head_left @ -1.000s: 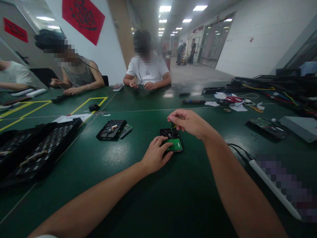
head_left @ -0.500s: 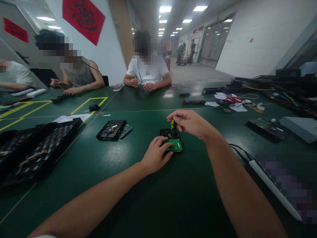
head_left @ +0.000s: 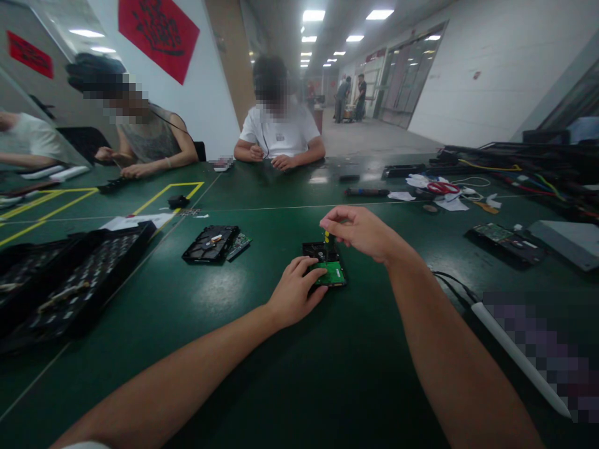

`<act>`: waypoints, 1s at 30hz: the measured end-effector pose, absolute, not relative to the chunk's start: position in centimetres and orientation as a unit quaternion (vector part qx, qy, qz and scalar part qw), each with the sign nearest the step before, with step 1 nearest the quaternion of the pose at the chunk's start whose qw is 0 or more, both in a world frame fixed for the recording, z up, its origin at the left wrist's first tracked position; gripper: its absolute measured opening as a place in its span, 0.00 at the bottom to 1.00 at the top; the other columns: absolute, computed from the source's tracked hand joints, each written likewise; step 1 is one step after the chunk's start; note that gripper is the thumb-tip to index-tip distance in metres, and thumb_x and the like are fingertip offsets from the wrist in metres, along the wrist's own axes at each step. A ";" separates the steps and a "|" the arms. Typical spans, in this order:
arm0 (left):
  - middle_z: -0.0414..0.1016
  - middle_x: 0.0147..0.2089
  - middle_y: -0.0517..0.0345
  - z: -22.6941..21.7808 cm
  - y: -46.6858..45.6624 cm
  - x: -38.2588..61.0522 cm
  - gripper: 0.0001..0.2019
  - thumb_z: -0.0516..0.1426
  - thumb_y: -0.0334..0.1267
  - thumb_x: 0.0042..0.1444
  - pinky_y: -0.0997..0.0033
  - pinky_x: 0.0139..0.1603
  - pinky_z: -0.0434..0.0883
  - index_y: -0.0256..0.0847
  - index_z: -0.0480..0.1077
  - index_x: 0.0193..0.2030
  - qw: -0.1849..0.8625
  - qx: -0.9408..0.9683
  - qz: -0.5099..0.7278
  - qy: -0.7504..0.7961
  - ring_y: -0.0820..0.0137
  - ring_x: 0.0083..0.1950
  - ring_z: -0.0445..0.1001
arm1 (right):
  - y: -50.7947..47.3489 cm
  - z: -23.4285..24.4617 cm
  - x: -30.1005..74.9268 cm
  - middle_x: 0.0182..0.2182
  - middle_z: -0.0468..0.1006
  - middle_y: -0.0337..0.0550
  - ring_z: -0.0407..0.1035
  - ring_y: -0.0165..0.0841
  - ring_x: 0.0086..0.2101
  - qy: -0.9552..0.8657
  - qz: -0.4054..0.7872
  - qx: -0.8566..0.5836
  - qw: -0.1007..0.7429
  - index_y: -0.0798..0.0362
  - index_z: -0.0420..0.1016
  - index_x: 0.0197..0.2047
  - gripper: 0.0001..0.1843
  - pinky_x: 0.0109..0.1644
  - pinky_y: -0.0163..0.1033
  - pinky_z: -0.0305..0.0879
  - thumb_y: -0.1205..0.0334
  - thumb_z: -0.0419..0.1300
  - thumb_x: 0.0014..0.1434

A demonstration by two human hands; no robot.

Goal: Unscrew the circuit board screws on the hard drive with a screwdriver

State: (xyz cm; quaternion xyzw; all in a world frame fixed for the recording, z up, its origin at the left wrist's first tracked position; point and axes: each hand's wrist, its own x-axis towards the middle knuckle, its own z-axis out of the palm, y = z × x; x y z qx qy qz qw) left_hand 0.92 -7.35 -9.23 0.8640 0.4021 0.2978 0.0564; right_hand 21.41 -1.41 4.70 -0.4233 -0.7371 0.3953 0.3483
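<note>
A hard drive (head_left: 319, 251) lies on the green table with its green circuit board (head_left: 333, 274) facing up. My left hand (head_left: 294, 290) grips it at the near left side, thumb along the near edge and fingers over the board. Above the drive, my right hand (head_left: 358, 231) pinches a small screwdriver (head_left: 326, 237) with a yellow-and-black handle. The screwdriver stands upright, pointing down at the drive; whether its tip sits in a screw is too small to tell.
Left of my hands lie another hard drive (head_left: 210, 244) and a loose circuit board (head_left: 238, 247). Black trays (head_left: 93, 274) stand farther left. A drive (head_left: 505, 242), a grey box (head_left: 568, 242) and cables (head_left: 519, 168) are on the right. Co-workers (head_left: 279, 134) sit across the table.
My right hand's fingers have shifted slightly and closed in around the top of the screwdriver. My left hand and the hard drive stay where they were.
</note>
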 end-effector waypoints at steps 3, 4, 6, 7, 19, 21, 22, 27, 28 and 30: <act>0.70 0.65 0.45 -9.3 -7.3 0.9 0.18 0.60 0.42 0.68 0.35 0.69 0.69 0.47 0.72 0.63 0.058 0.863 0.301 0.402 0.49 0.70 0.64 | -1.6 4.9 21.4 0.33 0.80 0.41 0.67 0.27 0.24 -0.729 0.403 -0.431 0.347 0.52 0.79 0.41 0.12 0.25 0.32 0.61 0.51 0.67 0.64; 0.70 0.66 0.45 -9.3 -7.3 0.9 0.18 0.60 0.42 0.68 0.35 0.69 0.69 0.48 0.72 0.63 0.059 0.863 0.302 0.401 0.48 0.70 0.64 | -1.7 5.0 21.4 0.35 0.81 0.42 0.67 0.26 0.24 -0.723 0.407 -0.437 0.347 0.52 0.78 0.42 0.12 0.24 0.32 0.61 0.52 0.68 0.64; 0.70 0.66 0.45 -9.3 -7.2 0.8 0.18 0.61 0.42 0.68 0.35 0.69 0.69 0.47 0.72 0.63 0.059 0.863 0.302 0.401 0.49 0.70 0.64 | -1.7 5.0 21.3 0.35 0.81 0.43 0.67 0.25 0.23 -0.712 0.413 -0.450 0.347 0.53 0.77 0.42 0.11 0.23 0.32 0.61 0.54 0.68 0.64; 0.70 0.66 0.45 -9.4 -7.2 0.8 0.18 0.61 0.42 0.68 0.36 0.69 0.69 0.47 0.72 0.63 0.059 0.863 0.301 0.401 0.49 0.70 0.64 | -1.7 4.9 21.3 0.34 0.81 0.43 0.67 0.26 0.23 -0.708 0.412 -0.455 0.348 0.53 0.77 0.42 0.11 0.23 0.32 0.61 0.55 0.68 0.64; 0.70 0.65 0.44 -9.3 -7.3 0.9 0.19 0.60 0.42 0.68 0.38 0.69 0.69 0.45 0.72 0.64 0.059 0.863 0.296 0.405 0.49 0.70 0.64 | -1.6 5.1 21.4 0.28 0.74 0.38 0.66 0.27 0.24 -0.725 0.406 -0.432 0.350 0.53 0.81 0.46 0.09 0.23 0.31 0.59 0.60 0.61 0.69; 0.70 0.65 0.44 -9.3 -7.3 0.9 0.19 0.60 0.42 0.68 0.37 0.69 0.69 0.46 0.72 0.64 0.058 0.863 0.296 0.405 0.49 0.70 0.64 | -1.7 5.1 21.3 0.27 0.74 0.38 0.67 0.27 0.22 -0.706 0.422 -0.447 0.352 0.53 0.78 0.47 0.07 0.21 0.31 0.59 0.61 0.61 0.69; 0.70 0.65 0.44 -9.3 -7.3 0.9 0.19 0.60 0.43 0.68 0.37 0.69 0.69 0.46 0.72 0.64 0.058 0.864 0.296 0.404 0.49 0.70 0.64 | -1.7 5.1 21.2 0.27 0.75 0.38 0.68 0.27 0.21 -0.695 0.429 -0.453 0.356 0.53 0.77 0.48 0.06 0.20 0.31 0.59 0.62 0.61 0.69; 0.70 0.65 0.45 -9.4 -7.3 0.8 0.19 0.60 0.43 0.68 0.37 0.69 0.70 0.47 0.72 0.64 0.064 0.862 0.301 0.403 0.49 0.70 0.64 | -1.4 4.7 21.2 0.31 0.78 0.42 0.73 0.29 0.25 -0.687 0.441 -0.447 0.367 0.53 0.75 0.45 0.03 0.25 0.32 0.68 0.65 0.60 0.70; 0.70 0.65 0.45 -9.4 -7.3 0.8 0.19 0.61 0.42 0.68 0.37 0.68 0.70 0.48 0.72 0.64 0.065 0.861 0.302 0.404 0.49 0.70 0.64 | -1.3 4.7 21.2 0.31 0.79 0.42 0.73 0.29 0.26 -0.688 0.441 -0.445 0.366 0.53 0.76 0.45 0.04 0.26 0.32 0.70 0.64 0.60 0.71; 0.70 0.65 0.46 -9.4 -7.3 0.9 0.19 0.61 0.42 0.67 0.37 0.69 0.69 0.48 0.72 0.64 0.066 0.861 0.302 0.405 0.49 0.70 0.64 | -1.1 4.6 21.3 0.30 0.78 0.41 0.73 0.29 0.27 -0.690 0.444 -0.444 0.360 0.53 0.78 0.46 0.06 0.28 0.32 0.70 0.63 0.59 0.71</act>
